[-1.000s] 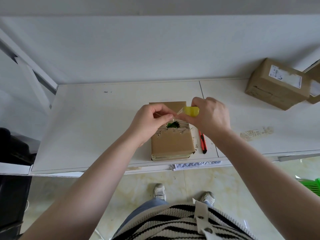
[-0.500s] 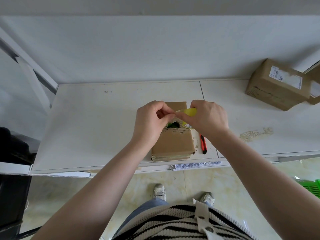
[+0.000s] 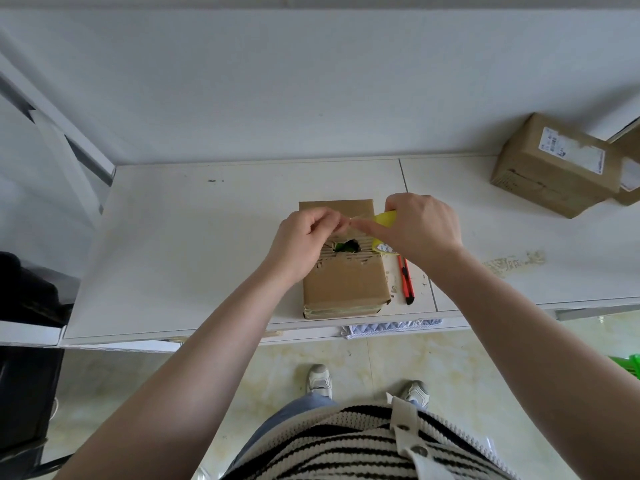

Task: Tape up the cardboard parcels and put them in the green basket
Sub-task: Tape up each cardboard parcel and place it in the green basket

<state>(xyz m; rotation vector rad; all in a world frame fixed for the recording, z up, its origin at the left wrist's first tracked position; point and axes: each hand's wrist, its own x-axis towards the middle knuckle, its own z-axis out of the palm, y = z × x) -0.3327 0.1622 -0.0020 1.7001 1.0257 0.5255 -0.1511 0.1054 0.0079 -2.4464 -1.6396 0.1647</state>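
Judging by how things lie, the task is at an early stage: the torn cardboard parcel [image 3: 343,271] sits near the front edge of the white table [image 3: 194,244], its top ripped open so that corrugation and something green show through the hole, and no fresh strip covers that hole yet. The right hand [image 3: 420,228] grips a roll of yellow tape [image 3: 383,233] just above the parcel, fingers curled round it, while the left hand [image 3: 304,237] pinches the tape's loose end between thumb and fingertips, so a length is being drawn out. Sealing, cutting and moving the parcel all remain. A red utility knife [image 3: 406,280] lies on the table just beside the parcel. A second cardboard box [image 3: 550,164] waits at the far right, well apart. Only a corner of the green basket [image 3: 628,365] shows, down at the right edge. The second box carries a white shipping label [image 3: 571,150]; its print is too small to read.
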